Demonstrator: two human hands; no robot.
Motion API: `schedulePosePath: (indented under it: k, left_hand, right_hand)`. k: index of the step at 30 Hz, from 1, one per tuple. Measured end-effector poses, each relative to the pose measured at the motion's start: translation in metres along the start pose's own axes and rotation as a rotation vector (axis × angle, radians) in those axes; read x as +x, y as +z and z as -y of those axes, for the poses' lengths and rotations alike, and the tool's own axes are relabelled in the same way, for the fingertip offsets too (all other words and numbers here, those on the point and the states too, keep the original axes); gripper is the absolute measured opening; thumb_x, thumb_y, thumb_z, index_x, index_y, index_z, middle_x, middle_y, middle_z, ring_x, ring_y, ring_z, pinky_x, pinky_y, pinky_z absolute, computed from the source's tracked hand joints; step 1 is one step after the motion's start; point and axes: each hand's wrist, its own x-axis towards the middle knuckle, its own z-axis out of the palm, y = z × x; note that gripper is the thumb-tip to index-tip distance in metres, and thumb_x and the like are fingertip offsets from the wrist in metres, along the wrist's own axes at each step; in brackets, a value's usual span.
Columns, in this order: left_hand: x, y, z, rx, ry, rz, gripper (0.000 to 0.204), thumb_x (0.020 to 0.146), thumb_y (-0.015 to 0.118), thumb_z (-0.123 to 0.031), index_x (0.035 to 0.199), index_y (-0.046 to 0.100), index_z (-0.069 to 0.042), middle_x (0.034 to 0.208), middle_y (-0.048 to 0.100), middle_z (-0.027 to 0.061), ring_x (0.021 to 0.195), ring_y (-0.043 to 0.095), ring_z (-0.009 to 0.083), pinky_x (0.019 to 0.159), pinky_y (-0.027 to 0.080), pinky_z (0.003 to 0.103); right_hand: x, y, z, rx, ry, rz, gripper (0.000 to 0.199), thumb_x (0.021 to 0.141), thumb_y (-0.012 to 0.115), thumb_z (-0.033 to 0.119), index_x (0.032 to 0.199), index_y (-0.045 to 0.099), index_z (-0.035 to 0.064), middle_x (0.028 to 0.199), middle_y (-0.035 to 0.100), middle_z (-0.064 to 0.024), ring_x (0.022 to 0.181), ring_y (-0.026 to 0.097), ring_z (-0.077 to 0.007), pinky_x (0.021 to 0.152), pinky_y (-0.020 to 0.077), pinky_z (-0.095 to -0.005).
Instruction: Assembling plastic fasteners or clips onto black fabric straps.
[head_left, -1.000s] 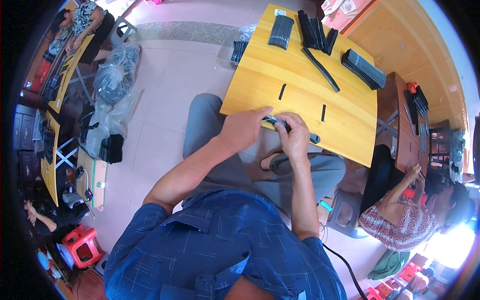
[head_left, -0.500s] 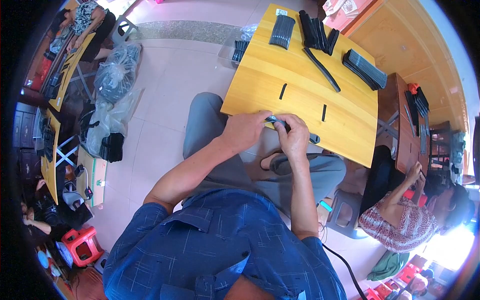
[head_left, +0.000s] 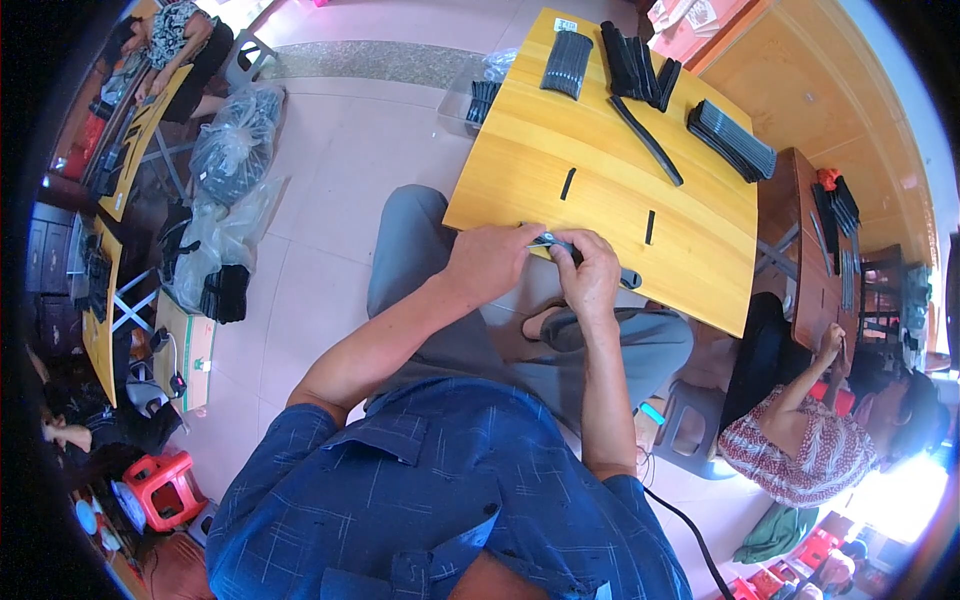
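At near edge of yellow wooden table (head_left: 520,160), left hand (head_left: 492,262) & right hand (head_left: 590,274) both pinch w/ fingers the long thin black plastic strip (head_left: 628,278), its right end sticking out past right hand.

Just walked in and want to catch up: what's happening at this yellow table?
A seated person in a blue shirt holds a slim black strip between both hands at the near edge of the yellow table. The left hand and right hand grip it together. Two short black pieces lie on the table, with stacks of black strips farther back.
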Motion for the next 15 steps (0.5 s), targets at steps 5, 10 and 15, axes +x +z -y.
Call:
schedulePosePath:
  k: [5,10,15]
  left_hand:
    - [0.0005,0.0001,-0.0004,-0.022,-0.007,-0.035,0.035,0.093,0.063,-0.017,0.127,0.068,-0.013,0.087,0.073,0.0188,0.079,0.071,0.0391,0.069,0.056,0.052]
    - [0.0015,0.0028,0.0000,-0.015,-0.031,-0.046,0.032,0.093,0.062,-0.018,0.124,0.068,-0.011,0.084,0.072,0.0196,0.077,0.071,0.0401,0.068,0.055,0.053]
    - [0.0028,0.0026,-0.0003,-0.002,-0.030,-0.033,0.031,0.093,0.063,-0.017,0.123,0.068,-0.011,0.084,0.072,0.0196,0.077,0.071,0.0401,0.068,0.055,0.053]
  right_hand:
    - [0.0002,-0.0007,0.0008,-0.014,-0.004,0.000,0.013,0.083,0.078,0.012,0.095,0.075,0.0080,0.094,0.073,-0.0102,0.091,0.069,-0.0327,0.082,0.0526,-0.0440]
    - [-0.0004,0.0013,-0.0016,0.001,-0.020,-0.016,0.013,0.082,0.078,0.012,0.094,0.075,0.0083,0.094,0.073,-0.0099,0.092,0.069,-0.0325,0.082,0.0527,-0.0440]
    - [0.0000,-0.0010,0.0004,-0.001,-0.010,0.000,0.013,0.082,0.079,0.012,0.094,0.075,0.0083,0.093,0.073,-0.0100,0.092,0.069,-0.0324,0.082,0.0528,-0.0437]
